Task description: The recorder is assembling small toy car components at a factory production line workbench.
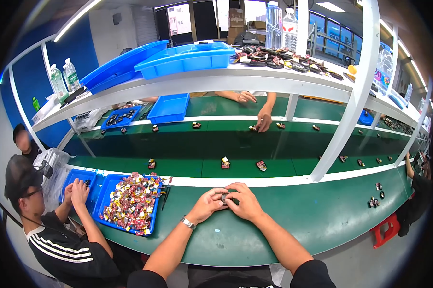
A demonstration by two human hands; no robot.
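My left hand and my right hand meet over the green worktable, both pinching one small dark part between their fingertips. A watch sits on my left wrist. To my left stands a blue tray heaped with several small colourful parts. On the green conveyor belt beyond my hands lie small assembled parts, spaced apart.
A person in a black striped shirt works at my left over another blue tray. Across the belt, another person's hands touch a part. White shelf posts, blue bins and bottles stand above. A red stool is at right.
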